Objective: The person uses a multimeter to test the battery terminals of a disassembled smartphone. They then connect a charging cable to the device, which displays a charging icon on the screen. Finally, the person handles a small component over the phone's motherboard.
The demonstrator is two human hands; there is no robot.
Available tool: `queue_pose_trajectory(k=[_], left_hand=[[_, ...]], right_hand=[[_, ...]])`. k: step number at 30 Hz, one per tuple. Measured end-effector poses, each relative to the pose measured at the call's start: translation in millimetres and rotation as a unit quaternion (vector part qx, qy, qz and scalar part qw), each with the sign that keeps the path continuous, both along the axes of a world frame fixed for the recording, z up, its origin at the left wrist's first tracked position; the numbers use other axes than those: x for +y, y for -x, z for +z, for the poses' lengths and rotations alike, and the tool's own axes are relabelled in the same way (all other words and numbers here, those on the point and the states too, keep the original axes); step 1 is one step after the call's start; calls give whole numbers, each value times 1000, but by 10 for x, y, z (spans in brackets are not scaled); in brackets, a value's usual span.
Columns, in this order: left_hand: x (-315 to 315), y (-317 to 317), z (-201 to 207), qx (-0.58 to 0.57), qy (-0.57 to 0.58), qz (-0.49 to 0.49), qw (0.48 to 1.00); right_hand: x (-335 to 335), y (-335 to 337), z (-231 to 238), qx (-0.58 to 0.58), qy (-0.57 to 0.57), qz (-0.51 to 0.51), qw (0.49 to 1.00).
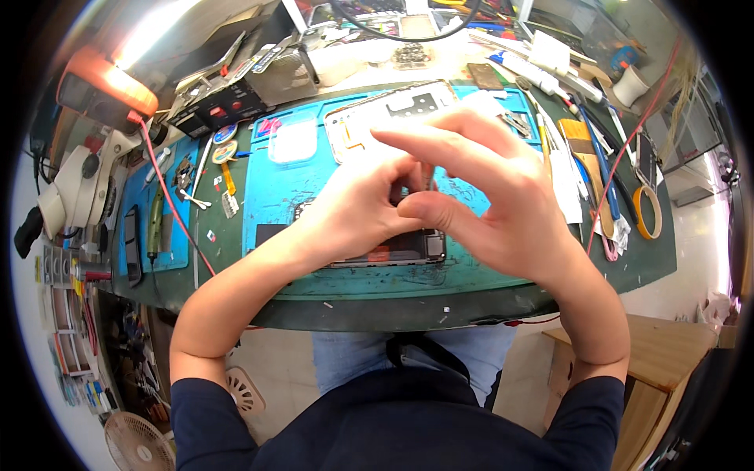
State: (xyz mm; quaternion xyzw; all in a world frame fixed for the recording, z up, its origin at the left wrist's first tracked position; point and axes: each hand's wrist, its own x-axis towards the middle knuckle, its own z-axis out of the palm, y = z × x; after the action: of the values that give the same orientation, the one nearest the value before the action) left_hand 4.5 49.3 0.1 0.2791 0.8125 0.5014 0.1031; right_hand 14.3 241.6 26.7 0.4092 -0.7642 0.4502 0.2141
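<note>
My left hand is over the middle of the blue work mat, its fingers curled together around something small and dark that is mostly hidden. Close against it, my right hand arches with thumb and index finger apart. The right thumb tip comes up to the left fingertips, and the index finger reaches over them. Beneath both hands lies an opened phone with its dark inner parts showing, partly covered by my left wrist. Behind them is a pale phone housing with a dark rim.
A clear plastic box and solder tins are at the left. An orange-cased lamp shines at the far left. On the right lie a wide brush, a yellow tape roll and several hand tools. A red cable crosses the left side.
</note>
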Motion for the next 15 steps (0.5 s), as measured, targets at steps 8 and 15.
queue_pose_trajectory(k=[8,15], left_hand=[[-134,5,138,-73,-23,-54,996],[-29,-11,71,9,-3,-25,1000]], right_hand=[[5,-102,111,-91,-29,3,995],[7,-95,109,-56,-100,-61,992]])
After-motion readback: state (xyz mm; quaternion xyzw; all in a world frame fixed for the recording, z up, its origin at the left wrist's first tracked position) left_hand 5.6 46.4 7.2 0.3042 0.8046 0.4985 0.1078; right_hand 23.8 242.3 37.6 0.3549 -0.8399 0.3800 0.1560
